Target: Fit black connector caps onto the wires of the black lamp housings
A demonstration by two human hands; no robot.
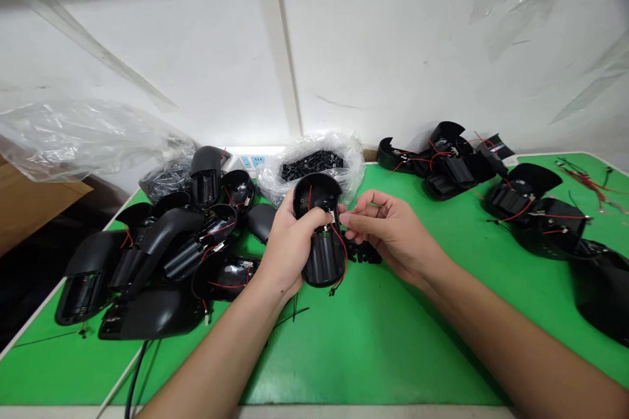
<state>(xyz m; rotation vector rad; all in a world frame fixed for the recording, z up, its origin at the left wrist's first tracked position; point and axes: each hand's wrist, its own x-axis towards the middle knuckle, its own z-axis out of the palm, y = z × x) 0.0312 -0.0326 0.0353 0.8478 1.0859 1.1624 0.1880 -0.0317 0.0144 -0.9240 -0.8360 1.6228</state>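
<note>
The left hand point(289, 250) has a closed grip around a black plastic housing point(320, 263), shaped like a car wing-mirror shell, and holds it upright just above the green table point(373, 347), at centre frame. The right hand point(393, 236) comes in from the right, with its thumb and forefinger point(346, 219) nearly closed at a small metal tab point(333, 217) on the housing. Whether that grip has hold of the tab or of a thin wire cannot be told, as the fingers hide the spot. A red wire point(343, 254) hangs loose down the housing's side.

Small black parts point(364, 253) lie on the table just beneath the hands. Work this fine seems best done with the housing braced firmly and the red wire kept clear of the fingertips.

A heap of similar housings point(147, 262) sits at left of centre, and more point(531, 209) lie along the right. A clear bag of small black pieces point(312, 163) stands at the back, beside a power strip point(253, 162).
</note>
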